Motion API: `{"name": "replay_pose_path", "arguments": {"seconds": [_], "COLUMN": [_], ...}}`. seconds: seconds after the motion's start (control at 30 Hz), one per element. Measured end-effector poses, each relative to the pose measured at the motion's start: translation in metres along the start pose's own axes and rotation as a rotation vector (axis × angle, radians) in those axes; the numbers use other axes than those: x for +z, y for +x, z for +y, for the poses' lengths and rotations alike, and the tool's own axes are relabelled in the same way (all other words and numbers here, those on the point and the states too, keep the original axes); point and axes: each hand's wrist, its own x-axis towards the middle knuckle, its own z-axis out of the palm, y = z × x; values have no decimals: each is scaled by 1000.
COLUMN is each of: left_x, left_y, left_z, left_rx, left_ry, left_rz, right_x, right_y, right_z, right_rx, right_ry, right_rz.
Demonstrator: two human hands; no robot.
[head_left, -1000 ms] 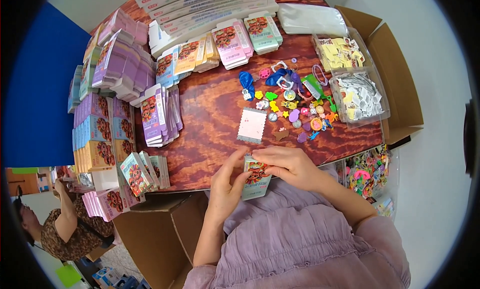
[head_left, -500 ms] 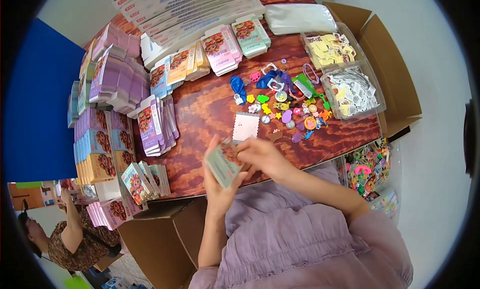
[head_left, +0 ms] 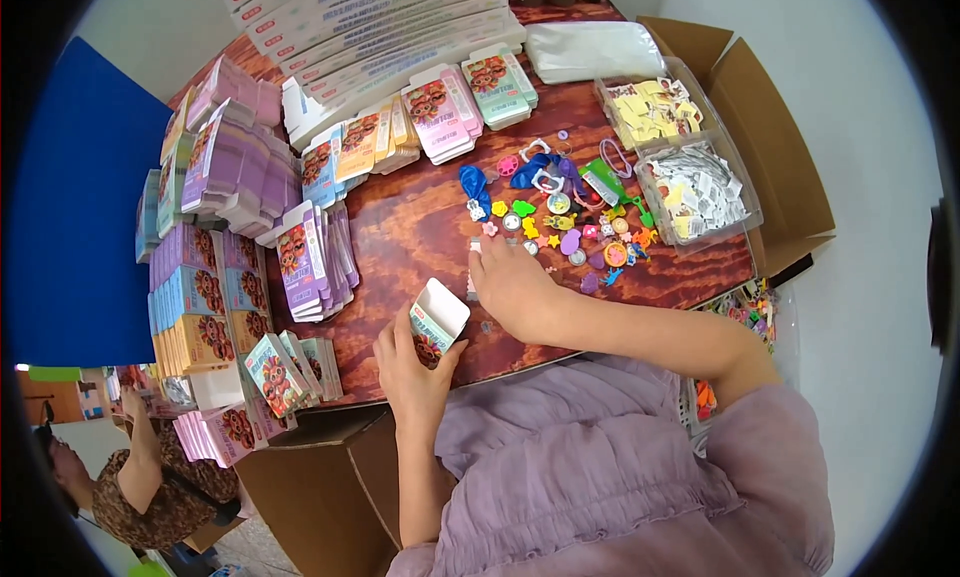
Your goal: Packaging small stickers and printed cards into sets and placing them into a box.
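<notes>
My left hand (head_left: 408, 369) is closed around a small green carton (head_left: 428, 339) printed with a picture. The carton stands tilted with its top end open and a white flap (head_left: 441, 303) raised. My right hand (head_left: 520, 292) lies over a pale pink card (head_left: 473, 275) on the table, its fingers bent onto it. Most of the card is hidden under that hand, and only its left edge shows. Just beyond my right fingertips spread small coloured trinkets (head_left: 570, 241), among them yellow, purple and orange pieces.
Stacks of flat printed cartons (head_left: 318, 255) line the table's left and back. Long white boxes (head_left: 380, 37) are piled behind. Clear trays of yellow packets (head_left: 655, 112) and white packets (head_left: 700, 192) stand right, beside a cardboard box (head_left: 785, 127). Another person (head_left: 150, 477) is at lower left.
My right hand has left the carton and moved forward onto the pink card. The carton, still in my left hand, has been turned and now shows its open end and raised flap.
</notes>
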Motion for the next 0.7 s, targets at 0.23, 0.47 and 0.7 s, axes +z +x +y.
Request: {"name": "replay_pose_path", "arguments": {"seconds": [0.23,0.47,0.7], "left_x": [-4,-4,-2], "left_y": [-1,-2,-4], "left_z": [2,2,2], "left_rx": [22,28,39], "left_ry": [27,38,57], "left_rz": [-43,-74,-54], "right_x": [9,6,-8], "right_y": [-1,-2,-2], "right_z": [-9,1,0], "right_rx": [-11,-53,-123], "right_ry": [-124,-91,-26], "right_rz": [61,28,-43]}}
